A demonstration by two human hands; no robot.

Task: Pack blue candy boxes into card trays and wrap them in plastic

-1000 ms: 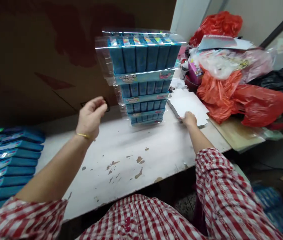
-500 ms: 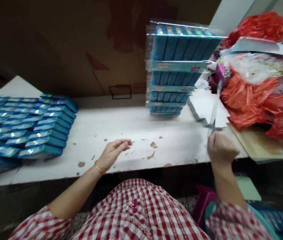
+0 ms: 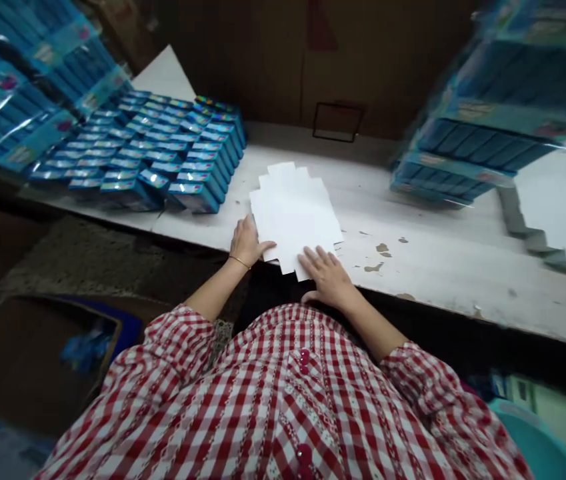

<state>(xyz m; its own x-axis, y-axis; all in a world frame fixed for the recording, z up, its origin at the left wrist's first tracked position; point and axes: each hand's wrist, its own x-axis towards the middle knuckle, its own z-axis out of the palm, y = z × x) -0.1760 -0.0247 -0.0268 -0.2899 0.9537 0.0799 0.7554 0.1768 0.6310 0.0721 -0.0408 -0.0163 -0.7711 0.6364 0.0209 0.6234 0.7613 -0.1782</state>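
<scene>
A white die-cut card sheet (image 3: 297, 210) with stepped edges lies flat near the front edge of the table. My left hand (image 3: 247, 241) holds its left side, thumb on top and fingers along the edge. On the sheet's front right part, my right hand (image 3: 330, 277) rests flat with its fingers spread. To the left stand rows of small blue boxes (image 3: 203, 167), close together. A stack of blue packs in clear wrap (image 3: 463, 147) stands to the right, blurred.
More wrapped blue packs (image 3: 27, 100) are piled at the far left. A stack of white card sheets (image 3: 563, 207) lies at the right. Below the table are an open cardboard box (image 3: 27, 353) at left and a turquoise tub (image 3: 537, 433) at right. The white table (image 3: 363, 200) has chipped paint.
My view has turned left. A white card sheet now lies in front of me under both hands. My right hand has come from the card stack at the right; the left has moved to the sheet.
</scene>
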